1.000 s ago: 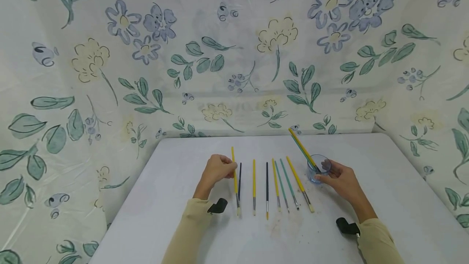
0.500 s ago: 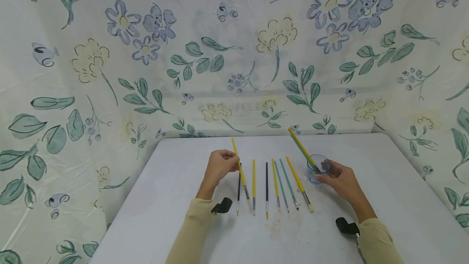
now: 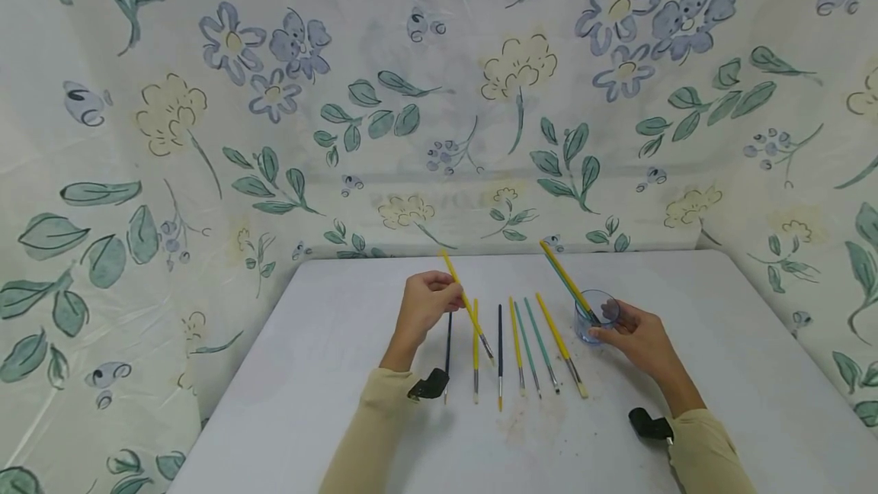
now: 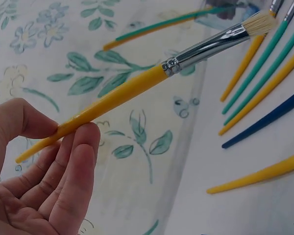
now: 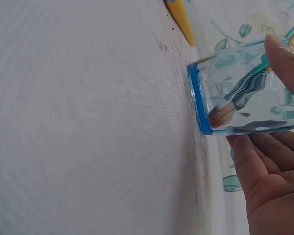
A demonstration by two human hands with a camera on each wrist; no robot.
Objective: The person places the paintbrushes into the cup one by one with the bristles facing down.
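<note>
one yellow brush [image 3: 469, 307], held aloft by the left hand [image 3: 427, 303]!
pinched by thumb and fingers over the brush row [image 3: 500, 341]; the clear glass [image 5: 264, 115], two brushes [image 3: 565, 277] inside, is gripped by thumb and fingers of the right hand [image 3: 641, 334].

the left hand [image 3: 425, 307] has shifted up and to the right in the head view, carrying its yellow brush [image 4: 117, 98], which has tipped from nearly vertical there to a slant. its bristles [image 4: 258, 24], earlier by the leftmost dark brush [image 3: 449, 341], now show beyond the next yellow brush [image 3: 475, 372].
</note>
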